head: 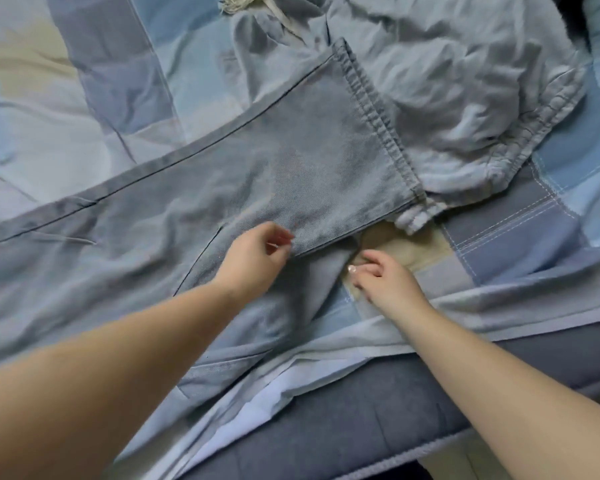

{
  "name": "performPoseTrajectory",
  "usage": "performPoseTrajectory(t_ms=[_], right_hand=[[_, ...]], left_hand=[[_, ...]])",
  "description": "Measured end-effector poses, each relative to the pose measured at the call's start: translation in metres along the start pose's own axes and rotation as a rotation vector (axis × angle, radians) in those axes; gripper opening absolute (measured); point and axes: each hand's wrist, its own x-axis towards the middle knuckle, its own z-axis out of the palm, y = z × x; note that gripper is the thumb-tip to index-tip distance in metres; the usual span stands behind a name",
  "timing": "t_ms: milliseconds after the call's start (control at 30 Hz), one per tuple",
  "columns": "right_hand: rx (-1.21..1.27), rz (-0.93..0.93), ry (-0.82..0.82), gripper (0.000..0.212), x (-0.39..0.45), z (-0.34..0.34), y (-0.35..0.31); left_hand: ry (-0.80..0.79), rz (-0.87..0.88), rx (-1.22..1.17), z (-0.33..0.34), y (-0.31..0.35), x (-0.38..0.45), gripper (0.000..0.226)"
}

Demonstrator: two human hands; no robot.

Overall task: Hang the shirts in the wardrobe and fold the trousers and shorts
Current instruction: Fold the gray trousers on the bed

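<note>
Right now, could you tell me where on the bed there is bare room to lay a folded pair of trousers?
The patchwork bedspread is bare at far left, beyond the jeans. A smaller bare patch lies right of the jeans' hem, below the crumpled light-blue garment. The middle is crowded: both hands work at the jeans.

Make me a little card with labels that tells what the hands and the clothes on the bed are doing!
surface: bed with patchwork blue bedspread
main garment: grey-blue trousers, leg folded over
left hand: pinches the folded leg's edge
right hand: fingers curled, on the bedspread beside the trousers
other garment: crumpled light-blue garment, elastic hem, beyond the trousers
</note>
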Motion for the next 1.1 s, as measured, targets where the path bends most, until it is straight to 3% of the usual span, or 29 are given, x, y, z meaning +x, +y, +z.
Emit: performPoseTrajectory(t_ms=[100, 233, 267, 433, 700, 800, 867, 1000, 1100], right_hand=[[0.102, -0.028, 0.061, 0.06, 0.009, 0.02, -0.02], [0.045, -0.01, 0.149, 0.024, 0.03, 0.026, -0.021], [0.01, -0.006, 0.171, 0.018, 0.033, 0.024, -0.02], [-0.116, -0.045, 0.289, 0.031, 0.017, 0.021, -0.023], [-0.043, -0.102, 0.439, 0.009, -0.053, 0.005, -0.016], [0.017, -0.131, 0.435, 0.042, -0.098, -0.01, -0.023], [-0.118, -0.215, 0.336, 0.052, -0.126, -0.023, -0.029], [-0.566, -0.309, 0.259, 0.035, -0.179, -0.051, -0.04], [-0.91, -0.359, 0.193, 0.031, -0.204, -0.064, -0.044]], left_hand=[[-0.114, -0.035, 0.106, 0.015, -0.037, -0.042, 0.011], [-0.262, -0.052, 0.261, 0.031, -0.072, -0.09, 0.033], [-0.248, -0.047, 0.288, 0.033, -0.077, -0.098, 0.035], [-0.105, -0.034, 0.327, 0.031, -0.082, -0.118, 0.026], [0.003, 0.097, 0.268, 0.001, -0.075, -0.151, 0.02], [0.016, 0.167, 0.251, -0.021, -0.058, -0.166, 0.032], [0.016, 0.221, 0.247, -0.037, -0.046, -0.175, 0.033], [0.074, 0.332, 0.236, -0.073, -0.027, -0.196, 0.017], [0.096, 0.375, 0.22, -0.093, -0.014, -0.213, 0.02]])
